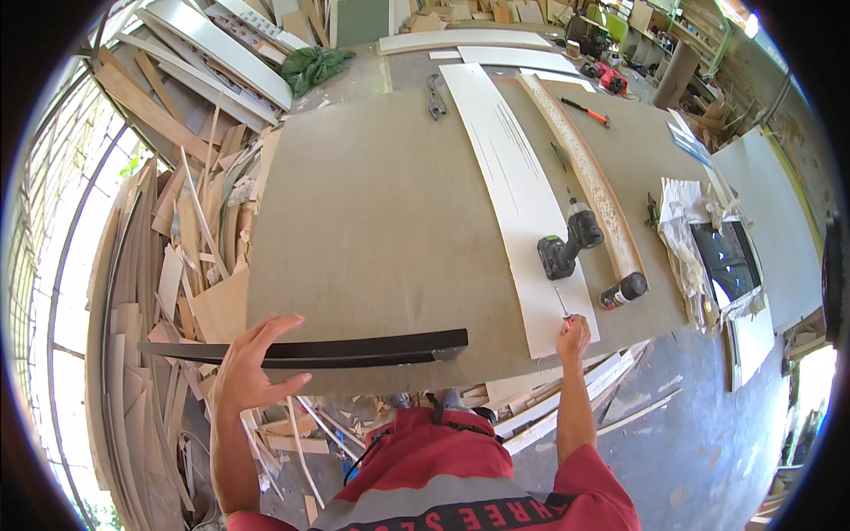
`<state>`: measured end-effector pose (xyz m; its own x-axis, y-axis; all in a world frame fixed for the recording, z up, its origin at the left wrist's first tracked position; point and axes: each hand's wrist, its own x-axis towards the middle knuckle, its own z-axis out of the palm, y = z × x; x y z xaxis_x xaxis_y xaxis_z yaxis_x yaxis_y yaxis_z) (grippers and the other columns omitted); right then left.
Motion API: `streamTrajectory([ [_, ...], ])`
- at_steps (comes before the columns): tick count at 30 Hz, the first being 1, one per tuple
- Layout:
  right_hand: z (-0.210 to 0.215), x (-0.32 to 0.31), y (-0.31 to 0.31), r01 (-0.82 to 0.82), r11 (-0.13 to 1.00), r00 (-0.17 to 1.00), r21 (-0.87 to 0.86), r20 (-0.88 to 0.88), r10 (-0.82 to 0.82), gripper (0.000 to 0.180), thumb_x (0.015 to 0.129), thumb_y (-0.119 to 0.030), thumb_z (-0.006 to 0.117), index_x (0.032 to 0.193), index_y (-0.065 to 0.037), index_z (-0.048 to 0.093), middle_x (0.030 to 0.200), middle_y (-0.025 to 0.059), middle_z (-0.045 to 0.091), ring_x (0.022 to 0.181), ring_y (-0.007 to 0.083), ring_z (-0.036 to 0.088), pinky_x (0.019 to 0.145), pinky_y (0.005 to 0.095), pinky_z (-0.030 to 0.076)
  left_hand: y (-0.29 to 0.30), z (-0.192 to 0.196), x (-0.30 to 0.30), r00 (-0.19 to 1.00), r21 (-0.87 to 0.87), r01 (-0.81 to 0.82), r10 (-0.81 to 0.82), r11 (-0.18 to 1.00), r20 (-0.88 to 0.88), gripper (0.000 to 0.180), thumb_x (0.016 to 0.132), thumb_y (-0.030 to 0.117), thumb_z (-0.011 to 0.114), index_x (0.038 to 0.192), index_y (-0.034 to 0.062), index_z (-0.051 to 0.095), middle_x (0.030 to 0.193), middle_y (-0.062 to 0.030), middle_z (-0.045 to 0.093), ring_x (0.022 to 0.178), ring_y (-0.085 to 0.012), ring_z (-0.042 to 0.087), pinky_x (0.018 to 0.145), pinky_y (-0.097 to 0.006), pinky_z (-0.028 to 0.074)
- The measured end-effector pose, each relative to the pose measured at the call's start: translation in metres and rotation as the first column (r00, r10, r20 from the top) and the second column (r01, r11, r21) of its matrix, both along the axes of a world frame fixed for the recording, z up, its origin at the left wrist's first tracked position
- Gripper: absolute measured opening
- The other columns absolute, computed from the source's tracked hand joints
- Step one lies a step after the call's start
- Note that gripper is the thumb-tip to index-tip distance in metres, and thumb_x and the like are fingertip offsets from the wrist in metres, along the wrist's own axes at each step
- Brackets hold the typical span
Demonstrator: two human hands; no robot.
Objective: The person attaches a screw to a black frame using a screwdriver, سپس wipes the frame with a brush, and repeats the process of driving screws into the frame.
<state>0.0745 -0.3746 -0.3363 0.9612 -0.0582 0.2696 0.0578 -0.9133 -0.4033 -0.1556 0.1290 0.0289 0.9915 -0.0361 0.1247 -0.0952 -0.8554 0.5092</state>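
Observation:
A long black bar [372, 350] lies along the near edge of the table, its left end sticking out past the table's corner. Above that bar my left hand [243, 372] is open, thumb and fingers spread on either side of it; whether the palm touches it I cannot tell. My right hand [574, 338] is closed around the handle of a screwdriver [561, 303], whose thin shaft points away from me over the near end of a long white board [496, 164]. Just beyond the screwdriver tip, a black and green cordless drill [571, 241] rests on that board.
Right of the drill lie a curved wooden strip [595, 177] and a black cylindrical thing [624, 290]. Farther off are a hammer [586, 112] and pliers [435, 97] on the table [381, 212]. Wood offcuts [204, 230] pile up on the left.

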Motion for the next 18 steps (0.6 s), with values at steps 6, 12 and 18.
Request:
streamTrajectory([
  [6,0.013,-0.054,0.08,0.087,0.768,0.981,0.635,-0.189,0.045,0.015,0.088,-0.006,0.068,0.1,0.003,0.064,0.073,0.0106,0.061,0.061,0.0221,0.057,0.056,0.036,0.047,0.01,-0.005,-0.01,0.999,-0.049,-0.011,0.014,0.999,0.046,0.073,0.063,0.019,0.087,0.128,0.0004,0.061,0.124,-0.0206,0.067,0.117,-0.0373,0.064,0.103,-0.043,0.048],
  [12,0.138,-0.101,0.133,0.07,0.198,0.98,0.978,-0.105,0.172,0.01,0.092,-0.006,0.068,0.099,0.0,0.065,0.074,0.0025,0.059,0.062,0.0075,0.053,0.052,0.0224,0.043,0.009,-0.008,-0.006,0.972,-0.105,0.032,-0.006,0.994,0.233,0.073,0.063,0.02,0.089,0.128,-0.0008,0.062,0.125,-0.0201,0.067,0.12,-0.0351,0.064,0.105,-0.043,0.047],
  [18,0.287,-0.143,0.16,-0.355,0.013,0.878,0.935,0.329,0.348,0.011,0.091,-0.006,0.065,0.097,-0.001,0.057,0.086,0.0101,0.052,0.066,0.0125,0.049,0.059,0.0243,0.043,-0.033,-0.004,0.007,0.802,-0.151,0.206,-0.078,0.967,0.592,0.058,0.072,0.02,0.089,0.121,-0.0006,0.066,0.123,-0.0189,0.068,0.117,-0.0351,0.065,0.102,-0.047,0.05],
])
